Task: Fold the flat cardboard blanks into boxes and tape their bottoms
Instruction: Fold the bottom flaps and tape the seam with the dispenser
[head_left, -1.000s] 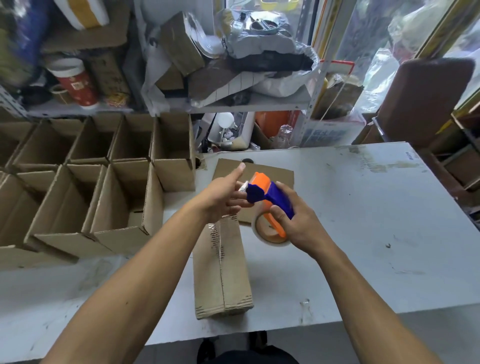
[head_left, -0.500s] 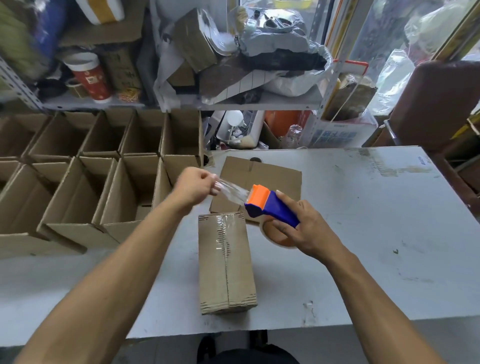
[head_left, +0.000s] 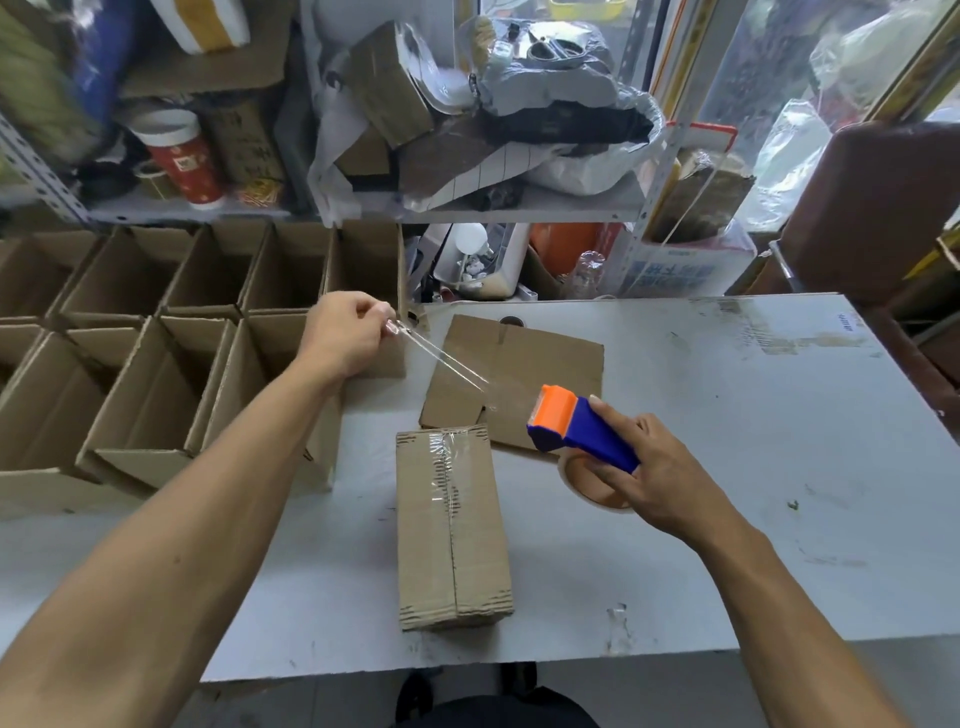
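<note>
A folded cardboard box (head_left: 452, 530) lies bottom-up on the white table (head_left: 727, 467), with clear tape on the far part of its seam. My right hand (head_left: 649, 480) grips a blue and orange tape dispenser (head_left: 576, 428) just right of the box's far end. My left hand (head_left: 348, 332) pinches the free end of a clear tape strip (head_left: 441, 358) stretched from the dispenser toward the upper left. A flat cardboard blank (head_left: 519, 374) lies on the table behind the box.
Several open-topped folded boxes (head_left: 156, 374) stand packed together at the left. Cluttered shelves (head_left: 467, 208) with cartons, bags and a red cup (head_left: 182, 161) run behind the table. A brown chair (head_left: 872, 208) stands at the far right.
My left hand has pulled the tape end away to the upper left, drawing out a longer strip. The dispenser has shifted slightly right and down.
</note>
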